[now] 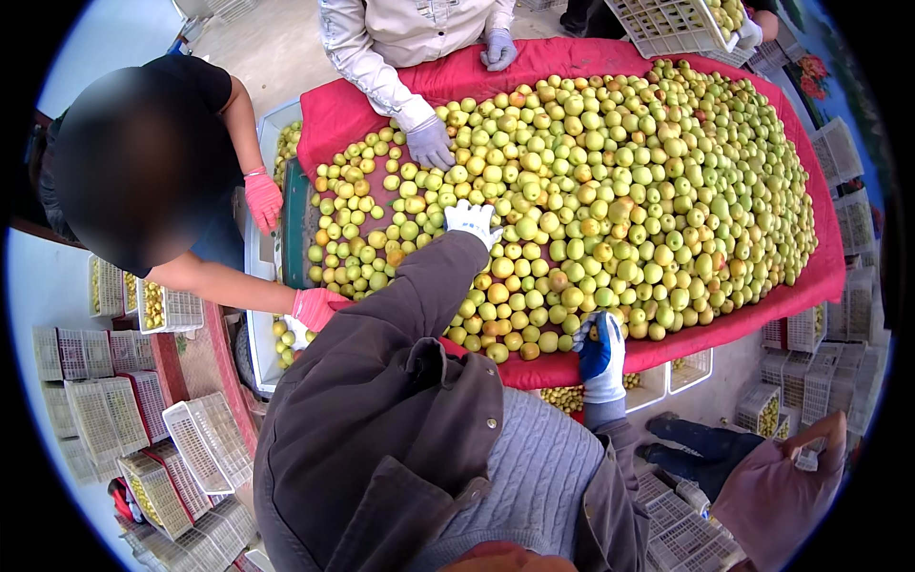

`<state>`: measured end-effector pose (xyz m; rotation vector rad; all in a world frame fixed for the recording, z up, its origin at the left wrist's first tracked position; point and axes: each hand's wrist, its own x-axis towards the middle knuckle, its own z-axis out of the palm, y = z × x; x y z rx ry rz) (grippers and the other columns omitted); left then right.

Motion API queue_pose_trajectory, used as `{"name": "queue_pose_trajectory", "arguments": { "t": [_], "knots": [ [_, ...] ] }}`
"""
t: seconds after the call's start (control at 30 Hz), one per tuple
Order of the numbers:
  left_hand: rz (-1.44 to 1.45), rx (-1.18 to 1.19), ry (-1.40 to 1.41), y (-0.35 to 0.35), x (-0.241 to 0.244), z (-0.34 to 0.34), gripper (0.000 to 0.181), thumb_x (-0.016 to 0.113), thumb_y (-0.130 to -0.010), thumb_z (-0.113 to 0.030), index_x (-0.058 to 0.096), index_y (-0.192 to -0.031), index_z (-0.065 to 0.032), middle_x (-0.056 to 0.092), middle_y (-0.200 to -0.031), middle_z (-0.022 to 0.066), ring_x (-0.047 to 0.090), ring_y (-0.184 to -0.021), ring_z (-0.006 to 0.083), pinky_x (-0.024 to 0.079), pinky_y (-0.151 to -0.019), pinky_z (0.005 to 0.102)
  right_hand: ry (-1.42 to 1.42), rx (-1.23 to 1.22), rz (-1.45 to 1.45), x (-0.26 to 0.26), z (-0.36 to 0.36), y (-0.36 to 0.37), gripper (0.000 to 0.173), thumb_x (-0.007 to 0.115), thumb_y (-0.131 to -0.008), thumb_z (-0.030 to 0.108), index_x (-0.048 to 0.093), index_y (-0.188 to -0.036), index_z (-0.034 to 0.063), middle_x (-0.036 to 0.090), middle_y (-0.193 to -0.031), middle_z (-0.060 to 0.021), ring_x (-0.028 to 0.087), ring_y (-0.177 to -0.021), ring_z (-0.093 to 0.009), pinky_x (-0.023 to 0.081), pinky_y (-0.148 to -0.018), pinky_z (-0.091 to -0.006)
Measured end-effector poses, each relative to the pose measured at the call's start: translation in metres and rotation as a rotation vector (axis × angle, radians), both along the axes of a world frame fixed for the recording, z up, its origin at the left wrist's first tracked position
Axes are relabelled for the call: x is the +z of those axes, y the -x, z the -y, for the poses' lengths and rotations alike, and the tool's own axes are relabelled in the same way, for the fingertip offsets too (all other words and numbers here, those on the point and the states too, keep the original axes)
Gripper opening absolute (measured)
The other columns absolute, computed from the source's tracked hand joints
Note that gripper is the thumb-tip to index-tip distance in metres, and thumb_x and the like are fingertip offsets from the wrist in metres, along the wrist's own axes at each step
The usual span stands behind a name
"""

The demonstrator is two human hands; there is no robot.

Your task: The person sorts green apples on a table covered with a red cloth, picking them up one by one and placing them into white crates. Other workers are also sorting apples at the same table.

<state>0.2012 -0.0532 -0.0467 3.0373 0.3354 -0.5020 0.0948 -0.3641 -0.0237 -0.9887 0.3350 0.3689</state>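
Note:
Small round yellow-green fruits, some blushed orange, lie heaped on a red cloth spread over a table. My left hand, in a white glove, reaches out over the middle of the heap with fingers apart and palm down on the fruits. What lies under that palm is hidden. At the near edge of the cloth is my right hand, in a white glove with a blue palm. Its fingers are bent beside the nearest fruits, and I cannot tell whether it holds one.
Across the table, a person's grey-gloved hand touches fruits. At left, a co-worker's pink-gloved hands are by a green board and white bin. A tilted crate is held at the far edge. Stacked crates stand at left.

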Motion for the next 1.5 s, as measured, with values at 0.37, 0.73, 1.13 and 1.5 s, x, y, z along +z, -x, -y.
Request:
{"name": "queue_pose_trajectory", "arguments": {
  "t": [0.37,0.73,1.13,1.5],
  "knots": [
    [0.162,-0.052,1.051,0.035,0.034,0.028,0.030,0.075,-0.087,-0.026,0.056,-0.099,-0.0051,0.063,-0.081,0.0088,0.057,-0.073,0.0186,0.049,-0.070,0.0333,-0.088,0.379,-0.019,-0.003,-0.032,-0.002,0.049,0.050,-0.106,0.036,0.047,-0.143,0.0042,0.065,-0.129,-0.0159,0.070,-0.081,-0.014,0.055,-0.062,-0.0241],
    [0.683,-0.012,0.384,-0.019,-0.035,-0.023,0.033,0.073,-0.083,-0.023,0.065,-0.115,-0.0213,0.054,-0.127,0.0114,0.053,-0.113,0.0346,0.047,-0.096,0.0457,-0.736,0.141,-0.310,-0.008,-0.034,-0.015,0.024,0.047,-0.107,0.031,0.057,-0.105,0.0088,0.058,-0.090,-0.0068,0.046,-0.063,-0.014,0.035,-0.044,-0.0200],
    [0.068,-0.139,0.102,0.033,0.006,-0.035,0.031,0.068,-0.086,-0.035,0.067,-0.109,-0.0150,0.059,-0.115,0.0062,0.052,-0.116,0.0273,0.042,-0.097,0.0461,-0.608,0.133,-0.329,-0.016,-0.034,-0.015,0.024,0.050,-0.105,0.034,0.058,-0.106,0.0113,0.059,-0.088,-0.0059,0.056,-0.070,-0.017,0.042,-0.050,-0.0242],
    [0.304,0.123,0.277,-0.034,-0.043,-0.009,0.054,0.071,-0.087,-0.025,0.048,-0.136,-0.0198,0.054,-0.130,0.0107,0.060,-0.110,0.0317,0.047,-0.093,0.0486,-0.551,0.151,-0.328,-0.013,-0.034,-0.015,0.024,0.054,-0.103,0.036,0.057,-0.104,0.0123,0.059,-0.087,-0.0042,0.057,-0.069,-0.017,0.044,-0.051,-0.0251]
  ]
}}
